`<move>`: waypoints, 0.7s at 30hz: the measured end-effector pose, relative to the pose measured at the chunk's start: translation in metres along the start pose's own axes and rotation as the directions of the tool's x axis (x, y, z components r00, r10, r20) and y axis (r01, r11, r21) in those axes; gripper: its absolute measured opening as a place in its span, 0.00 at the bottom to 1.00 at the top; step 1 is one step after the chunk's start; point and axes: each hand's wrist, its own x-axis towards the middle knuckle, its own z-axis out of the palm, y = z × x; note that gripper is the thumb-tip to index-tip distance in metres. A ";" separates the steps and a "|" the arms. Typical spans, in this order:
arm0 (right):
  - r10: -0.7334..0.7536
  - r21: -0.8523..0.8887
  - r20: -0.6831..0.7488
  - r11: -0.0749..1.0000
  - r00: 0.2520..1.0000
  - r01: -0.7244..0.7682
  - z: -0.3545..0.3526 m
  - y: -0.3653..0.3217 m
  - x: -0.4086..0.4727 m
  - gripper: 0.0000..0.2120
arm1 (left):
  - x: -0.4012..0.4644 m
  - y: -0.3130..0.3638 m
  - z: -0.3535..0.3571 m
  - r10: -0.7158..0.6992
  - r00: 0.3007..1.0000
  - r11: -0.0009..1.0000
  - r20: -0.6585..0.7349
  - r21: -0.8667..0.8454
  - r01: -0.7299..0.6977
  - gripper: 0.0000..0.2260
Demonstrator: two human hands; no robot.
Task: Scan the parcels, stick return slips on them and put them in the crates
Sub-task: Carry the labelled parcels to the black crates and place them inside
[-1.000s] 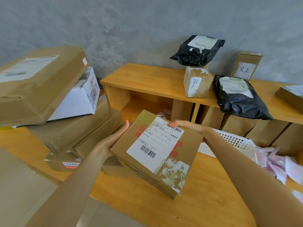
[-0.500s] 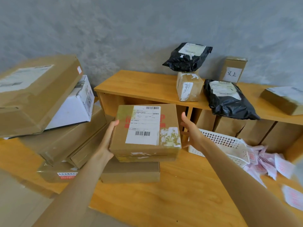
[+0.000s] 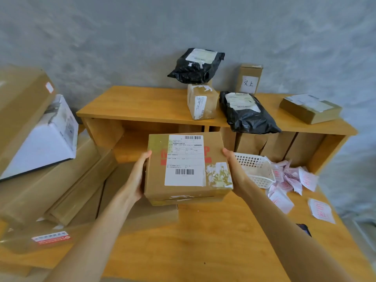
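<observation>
Between our two hands, above the wooden desk [image 3: 203, 245], we hold a brown cardboard parcel [image 3: 188, 167] level, its top face towards us. Our left hand [image 3: 135, 178] presses flat against its left side and our right hand [image 3: 234, 171] against its right, fingers [image 3: 145, 157] straight and together rather than curled round it. A white shipping label [image 3: 185, 159] with two barcodes covers most of the top, over red print, beside a torn remnant of an older sticker; the tape looks glossy. Just beneath lies a flat cardboard box [image 3: 140, 208] on the honey-coloured, grained desk. To our left leans a heap of large cartons [image 3: 40, 180], one of them white. To our right sits a white perforated plastic basket [image 3: 256, 171], with red-printed return slips [image 3: 293, 184] scattered beside it. Behind stands a low wooden shelf [image 3: 138, 106] carrying two black plastic mailers [image 3: 248, 115] and small boxes, against a rough grey wall [image 3: 122, 37].
</observation>
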 end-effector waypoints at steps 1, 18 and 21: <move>-0.009 0.020 -0.031 1.000 0.999 0.010 -0.008 0.002 -0.005 0.28 | 0.004 -0.001 0.005 0.009 1.000 1.000 0.001 0.025 -0.009 0.23; -0.016 -0.250 -0.490 0.960 0.871 -0.123 -0.137 0.067 -0.106 0.29 | 0.018 -0.071 0.134 0.023 0.971 1.000 0.237 0.009 -0.026 0.21; -0.077 -0.563 -0.626 0.733 0.776 -0.381 -0.173 0.093 -0.113 0.31 | 0.019 -0.075 0.139 0.037 0.981 0.999 0.192 -0.014 -0.034 0.13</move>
